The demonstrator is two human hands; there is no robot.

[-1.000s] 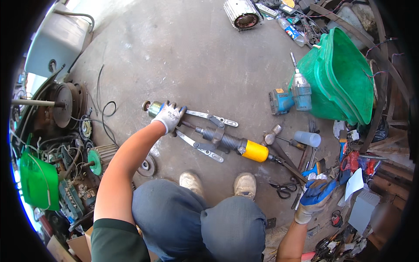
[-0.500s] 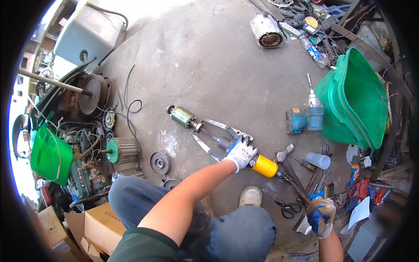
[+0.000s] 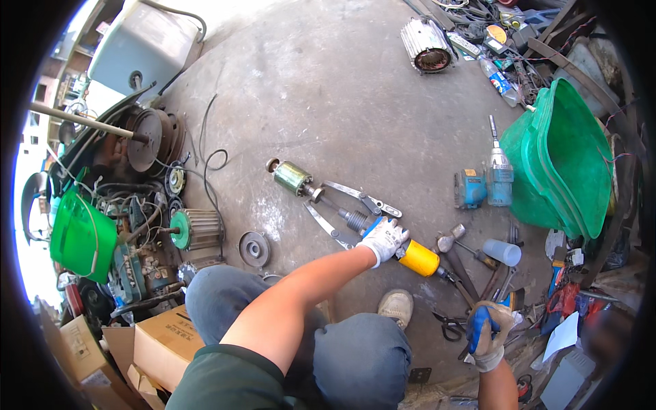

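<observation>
Down on the concrete floor (image 3: 328, 89), the left hand (image 3: 384, 239) is clenched around the hydraulic puller (image 3: 355, 222), fingers wrapped just behind its yellow end (image 3: 419, 258). Beyond the fingers, two steel arms (image 3: 359, 197) reach to one brass-coloured rotor (image 3: 292, 177). Right hand (image 3: 488, 331) grips a blue-handled tool (image 3: 478, 321) among scattered hand tools. Two nested green tubs (image 3: 567, 164) lean well off to the right, contents hidden.

left hand (image 3: 385, 237) shifted from rotor (image 3: 292, 177) to puller (image 3: 369, 225)

Yellow-ended hydraulic puller (image 3: 369, 225) flat on concrete, jaws on rotor (image 3: 292, 178).
</observation>
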